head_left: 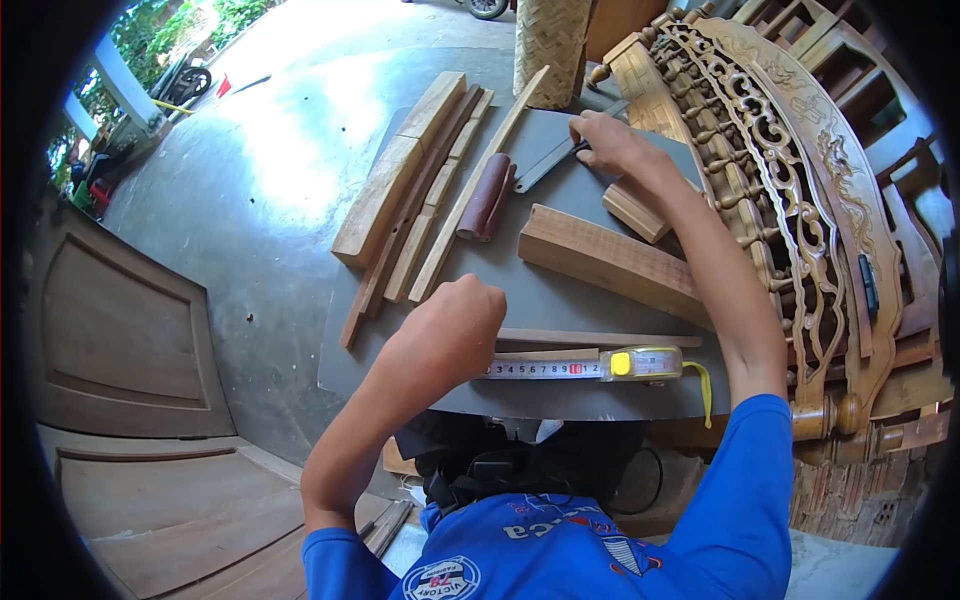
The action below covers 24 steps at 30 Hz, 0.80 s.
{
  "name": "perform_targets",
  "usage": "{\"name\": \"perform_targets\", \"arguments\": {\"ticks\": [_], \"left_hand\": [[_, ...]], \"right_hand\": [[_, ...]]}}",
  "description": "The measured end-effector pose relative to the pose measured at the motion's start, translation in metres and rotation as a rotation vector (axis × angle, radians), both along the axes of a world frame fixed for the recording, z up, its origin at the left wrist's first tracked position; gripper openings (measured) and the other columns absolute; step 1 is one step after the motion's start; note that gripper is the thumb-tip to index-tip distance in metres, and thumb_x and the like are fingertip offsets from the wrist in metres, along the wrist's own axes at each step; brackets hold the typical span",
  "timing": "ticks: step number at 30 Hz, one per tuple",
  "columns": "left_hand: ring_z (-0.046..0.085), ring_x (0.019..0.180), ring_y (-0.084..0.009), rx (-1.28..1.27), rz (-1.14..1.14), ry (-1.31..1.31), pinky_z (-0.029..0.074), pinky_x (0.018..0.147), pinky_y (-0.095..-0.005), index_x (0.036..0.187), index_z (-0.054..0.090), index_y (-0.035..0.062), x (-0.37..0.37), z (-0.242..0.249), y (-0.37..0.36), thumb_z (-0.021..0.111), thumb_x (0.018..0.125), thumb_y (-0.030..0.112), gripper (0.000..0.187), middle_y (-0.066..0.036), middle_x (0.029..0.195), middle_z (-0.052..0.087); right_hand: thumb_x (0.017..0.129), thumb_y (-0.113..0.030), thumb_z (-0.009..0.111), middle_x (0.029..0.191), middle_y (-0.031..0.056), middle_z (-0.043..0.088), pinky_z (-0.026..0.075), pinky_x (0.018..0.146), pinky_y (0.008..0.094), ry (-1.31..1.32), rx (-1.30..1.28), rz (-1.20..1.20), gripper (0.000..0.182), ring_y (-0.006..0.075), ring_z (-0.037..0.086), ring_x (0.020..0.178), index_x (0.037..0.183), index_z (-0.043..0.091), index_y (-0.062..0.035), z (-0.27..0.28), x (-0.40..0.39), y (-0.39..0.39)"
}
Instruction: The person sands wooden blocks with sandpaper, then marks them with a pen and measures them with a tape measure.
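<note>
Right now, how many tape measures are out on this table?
1: the tape measure sits near the table's near edge, blade out toward the left hand. Others could be hidden.

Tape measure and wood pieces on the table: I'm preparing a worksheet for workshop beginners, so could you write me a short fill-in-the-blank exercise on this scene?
1. The strap hanging from the tape measure is coloured ____.
2. The number highlighted in red on the tape measure's blade is ____.
3. The metal-bladed tool is at the person's ____ hand.
4. The reddish-brown roll lies on a tabletop coloured ____.

Missing words: yellow; 10; right; grey.
</note>
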<state>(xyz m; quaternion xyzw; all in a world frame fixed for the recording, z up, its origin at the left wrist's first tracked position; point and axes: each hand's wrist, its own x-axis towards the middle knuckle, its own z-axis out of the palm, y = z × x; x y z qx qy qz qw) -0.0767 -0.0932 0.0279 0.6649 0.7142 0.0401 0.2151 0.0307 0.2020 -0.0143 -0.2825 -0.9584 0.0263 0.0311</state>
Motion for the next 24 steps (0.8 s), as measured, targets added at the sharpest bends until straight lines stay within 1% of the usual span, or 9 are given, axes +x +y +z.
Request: {"name": "perform_targets", "arguments": {"ticks": [2,3,6,9,15,18,19,22,24], "left_hand": [[0.062,0.062,-0.0301,-0.001,-0.003,-0.001,0.052,0.06,-0.0366,0.066,0.068,0.0008,-0.001,-0.001,0.0,0.069,0.055,0.003,0.011,-0.016,0.063,0.061],[0.062,0.062,-0.0301,0.017,-0.018,0.006,0.052,0.06,-0.0366,0.066,0.068,0.0008,-0.002,-0.003,-0.001,0.069,0.055,0.003,0.011,-0.016,0.063,0.061],[0.063,0.062,-0.0301,0.051,-0.036,0.021,0.052,0.06,-0.0366,0.066,0.068,0.0009,-0.003,-0.007,-0.002,0.069,0.055,0.003,0.011,-0.016,0.063,0.061],[0.063,0.062,-0.0303,0.059,-0.031,0.025,0.052,0.06,-0.0367,0.066,0.068,0.0012,-0.002,-0.006,-0.002,0.069,0.056,0.003,0.01,-0.016,0.063,0.061],[0.063,0.062,-0.0306,0.04,-0.023,0.034,0.052,0.06,-0.0366,0.066,0.067,0.0017,0.0,-0.003,-0.002,0.067,0.058,0.002,0.008,-0.016,0.062,0.061],[0.063,0.062,-0.0303,0.037,-0.025,0.029,0.052,0.061,-0.0363,0.066,0.067,0.0018,-0.002,-0.005,-0.003,0.068,0.058,0.002,0.007,-0.016,0.062,0.061],[0.063,0.062,-0.0302,0.033,-0.028,0.026,0.052,0.061,-0.0362,0.066,0.068,0.0019,-0.003,-0.006,-0.003,0.068,0.058,0.002,0.008,-0.015,0.062,0.062],[0.063,0.062,-0.0298,0.019,-0.028,0.034,0.052,0.062,-0.0358,0.067,0.068,0.0022,-0.003,-0.006,-0.001,0.068,0.058,0.002,0.009,-0.015,0.063,0.062],[0.063,0.062,-0.0294,0.018,-0.032,0.045,0.052,0.062,-0.0355,0.067,0.068,0.0024,-0.004,-0.008,-0.001,0.069,0.058,0.002,0.009,-0.015,0.063,0.062]], "right_hand": [[0.072,-0.009,0.065,0.092,0.0171,0.061,0.047,0.079,0.0392,-0.071,-0.023,-0.027,0.019,0.0329,0.058,0.091,0.088,0.057,-0.0029,0.004,-0.002,0.0],[0.071,-0.011,0.066,0.086,0.0167,0.062,0.048,0.075,0.0389,-0.064,-0.031,-0.05,0.018,0.0323,0.06,0.086,0.084,0.058,-0.0026,0.006,-0.001,-0.003],[0.069,-0.016,0.069,0.085,0.0163,0.062,0.048,0.073,0.038,-0.124,-0.089,-0.055,0.021,0.0311,0.06,0.085,0.08,0.058,-0.0021,0.017,0.001,-0.01],[0.064,-0.017,0.073,0.071,0.015,0.059,0.047,0.064,0.0365,-0.031,-0.122,-0.016,0.027,0.0281,0.059,0.071,0.073,0.054,-0.0003,0.018,0.007,-0.01],[0.061,-0.016,0.076,0.067,0.0117,0.056,0.045,0.061,0.0347,0.079,-0.229,-0.071,0.032,0.0239,0.054,0.064,0.07,0.049,-0.0003,0.014,0.014,-0.003],[0.062,-0.012,0.074,0.067,0.011,0.055,0.044,0.059,0.0334,0.045,-0.214,-0.029,0.031,0.0226,0.052,0.063,0.07,0.047,-0.0004,0.02,0.018,-0.008],[0.063,-0.008,0.072,0.067,0.009,0.056,0.044,0.059,0.0324,0.039,-0.235,0.011,0.026,0.0198,0.052,0.064,0.07,0.048,-0.0009,0.018,0.021,-0.003],[0.062,-0.006,0.071,0.068,0.0065,0.057,0.045,0.06,0.0315,0.046,-0.366,-0.006,0.024,0.0173,0.053,0.065,0.072,0.049,-0.0016,0.022,0.031,-0.002],[0.063,-0.005,0.068,0.076,0.006,0.061,0.047,0.067,0.0299,0.056,-0.399,0.035,0.021,0.0167,0.057,0.073,0.081,0.057,-0.0024,0.023,0.038,-0.002]]}}
